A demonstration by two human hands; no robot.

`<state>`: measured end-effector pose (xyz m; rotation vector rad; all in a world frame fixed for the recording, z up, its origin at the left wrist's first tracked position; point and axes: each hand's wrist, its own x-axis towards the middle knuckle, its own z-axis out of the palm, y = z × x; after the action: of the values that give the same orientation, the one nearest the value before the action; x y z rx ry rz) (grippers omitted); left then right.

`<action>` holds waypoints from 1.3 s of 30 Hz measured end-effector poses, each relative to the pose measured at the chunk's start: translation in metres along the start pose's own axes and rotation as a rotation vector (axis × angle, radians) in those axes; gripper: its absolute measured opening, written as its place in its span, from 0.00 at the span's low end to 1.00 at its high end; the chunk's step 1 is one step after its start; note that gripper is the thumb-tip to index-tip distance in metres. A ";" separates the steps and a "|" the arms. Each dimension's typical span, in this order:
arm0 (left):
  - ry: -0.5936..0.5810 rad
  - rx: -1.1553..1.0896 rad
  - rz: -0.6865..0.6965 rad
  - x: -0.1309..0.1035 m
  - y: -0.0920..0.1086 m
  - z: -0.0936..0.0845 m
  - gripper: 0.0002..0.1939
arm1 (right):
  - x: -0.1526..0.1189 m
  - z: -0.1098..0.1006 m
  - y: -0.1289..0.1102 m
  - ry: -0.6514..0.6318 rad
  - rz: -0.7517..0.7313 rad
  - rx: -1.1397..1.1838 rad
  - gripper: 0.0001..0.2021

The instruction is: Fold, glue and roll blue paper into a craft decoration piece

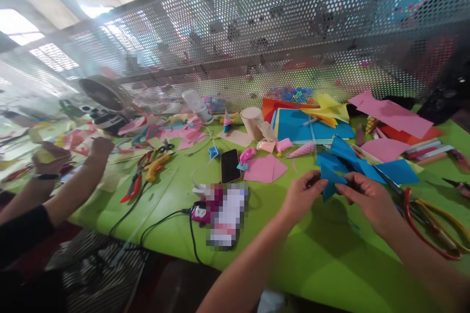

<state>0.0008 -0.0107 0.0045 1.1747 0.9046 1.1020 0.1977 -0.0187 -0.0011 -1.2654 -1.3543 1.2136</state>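
Note:
Between my two hands, over the green tabletop, is a small folded piece of blue paper (330, 183). My left hand (303, 193) pinches its left side between thumb and fingers. From the other side, my right hand (367, 198) grips the right edge the same way. Just behind them lie more cut blue paper pieces (345, 154), with scissors (422, 200) with red and yellow handles beside my right wrist. A pink paper sheet (265, 168) and a small pink figure (246, 155) lie to the left of my hands.
A dark phone (230, 166), a glue gun (157, 167) and red-handled pliers (132, 187) lie on the green table (176, 234). Farther back stand a tape roll (252, 122) and stacked coloured sheets (293, 127). A co-worker's hands (101, 149) handle paper at left. A perforated metal panel (235, 49) borders the back.

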 end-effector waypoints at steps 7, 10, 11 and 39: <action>0.085 -0.019 -0.010 0.001 -0.001 0.001 0.22 | -0.002 0.001 -0.005 0.012 -0.002 -0.025 0.17; 0.080 -0.048 -0.044 0.000 -0.002 0.000 0.23 | -0.003 0.002 -0.008 0.027 -0.002 -0.025 0.19; 0.069 -0.062 -0.052 0.000 -0.001 -0.001 0.25 | -0.003 0.002 -0.008 0.028 -0.002 -0.021 0.19; 0.068 -0.024 -0.075 0.002 -0.002 -0.002 0.27 | -0.001 0.004 -0.003 0.039 -0.004 0.031 0.23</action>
<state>0.0001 -0.0085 0.0023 1.0808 0.9777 1.0940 0.1936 -0.0199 0.0017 -1.2580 -1.3046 1.1965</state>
